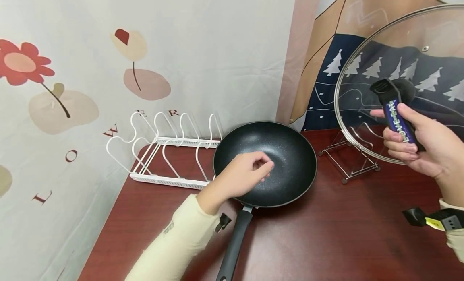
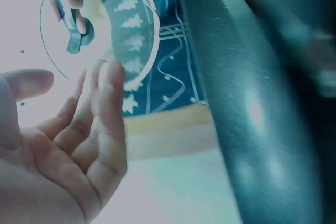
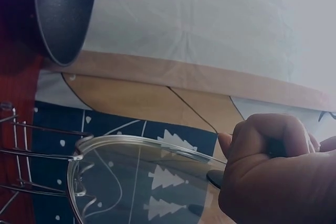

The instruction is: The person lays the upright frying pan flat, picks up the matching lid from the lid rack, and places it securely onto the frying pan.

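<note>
My right hand [image 1: 427, 140] grips the black handle [image 1: 396, 118], with its blue label, of a large round glass lid [image 1: 369, 55]. The lid stands nearly upright, its lower rim right at the small wire rack [image 1: 335, 168]; the right wrist view shows the rim among the wires. Over the black frying pan [image 1: 286, 184] hovers my left hand [image 1: 243, 174], its fingers loosely bent and nothing between them. In the left wrist view the palm of the left hand [image 2: 79, 150] faces the camera, beside the pan's dark side [image 2: 247, 103]. The pan's handle [image 1: 235, 246] points toward me.
A white rack [image 1: 166, 181] with several looped dividers stands left of the pan, against the printed curtain [image 1: 217, 51]. Everything sits on a reddish-brown table [image 1: 308, 240]. Behind the lid hangs dark blue fabric [image 1: 322, 100] with white trees.
</note>
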`<state>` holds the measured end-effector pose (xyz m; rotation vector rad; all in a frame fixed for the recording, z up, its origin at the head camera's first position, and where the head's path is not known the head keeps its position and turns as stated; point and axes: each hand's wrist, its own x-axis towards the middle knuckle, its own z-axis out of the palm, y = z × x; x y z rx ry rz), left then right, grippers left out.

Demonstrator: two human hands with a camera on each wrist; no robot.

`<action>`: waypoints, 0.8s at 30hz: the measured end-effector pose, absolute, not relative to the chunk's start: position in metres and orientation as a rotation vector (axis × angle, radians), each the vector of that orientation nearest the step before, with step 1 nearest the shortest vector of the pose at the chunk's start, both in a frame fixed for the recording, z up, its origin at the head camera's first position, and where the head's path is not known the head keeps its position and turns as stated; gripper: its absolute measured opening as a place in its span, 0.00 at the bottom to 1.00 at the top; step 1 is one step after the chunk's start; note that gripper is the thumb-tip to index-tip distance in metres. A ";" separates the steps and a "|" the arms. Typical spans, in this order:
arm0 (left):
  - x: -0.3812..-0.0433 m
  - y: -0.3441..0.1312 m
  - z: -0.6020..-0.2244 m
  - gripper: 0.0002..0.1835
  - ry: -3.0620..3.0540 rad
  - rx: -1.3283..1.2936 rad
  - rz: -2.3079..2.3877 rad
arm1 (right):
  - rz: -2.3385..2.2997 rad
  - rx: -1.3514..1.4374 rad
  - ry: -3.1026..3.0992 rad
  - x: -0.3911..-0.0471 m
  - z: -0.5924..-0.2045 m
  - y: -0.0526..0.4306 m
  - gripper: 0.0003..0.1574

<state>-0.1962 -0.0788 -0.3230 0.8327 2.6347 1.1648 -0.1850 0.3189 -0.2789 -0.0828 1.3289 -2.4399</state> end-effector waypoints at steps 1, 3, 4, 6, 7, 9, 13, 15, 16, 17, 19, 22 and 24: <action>-0.201 -0.071 -0.318 0.09 2.633 0.862 1.153 | -2.440 -0.074 1.339 -0.185 -0.278 0.319 0.27; -0.210 -0.055 -0.310 0.10 2.635 0.910 1.128 | -2.435 -0.068 1.348 -0.185 -0.278 0.320 0.27; -0.214 -0.046 -0.305 0.11 2.637 0.930 1.113 | -2.431 -0.075 1.352 -0.185 -0.278 0.320 0.26; -0.224 -0.027 -0.298 0.15 2.626 0.947 1.104 | -2.423 -0.086 1.365 -0.185 -0.277 0.319 0.26; -0.229 -0.017 -0.295 0.17 2.624 0.949 1.093 | -2.423 -0.099 1.363 -0.185 -0.277 0.319 0.26; -0.240 0.004 -0.290 0.20 2.643 0.948 1.023 | -2.423 -0.103 1.362 -0.185 -0.277 0.319 0.26; -0.264 0.044 -0.286 0.23 2.694 0.930 0.862 | -2.430 -0.110 1.341 -0.185 -0.278 0.321 0.26; -0.275 0.060 -0.284 0.24 2.715 0.908 0.828 | -2.431 -0.135 1.303 -0.186 -0.278 0.321 0.27; -0.279 0.067 -0.283 0.24 2.723 0.888 0.831 | -2.433 -0.156 1.280 -0.186 -0.278 0.322 0.27; -0.284 0.073 -0.283 0.24 2.732 0.867 0.838 | -2.435 -0.174 1.254 -0.187 -0.278 0.322 0.28; -0.293 0.084 -0.284 0.24 2.740 0.816 0.863 | -2.435 -0.204 1.219 -0.187 -0.278 0.323 0.28; -0.306 0.099 -0.290 0.26 2.728 0.749 0.905 | -2.428 -0.239 1.185 -0.188 -0.279 0.326 0.29; -0.315 0.108 -0.296 0.27 2.719 0.724 0.931 | -2.427 -0.253 1.178 -0.188 -0.280 0.327 0.29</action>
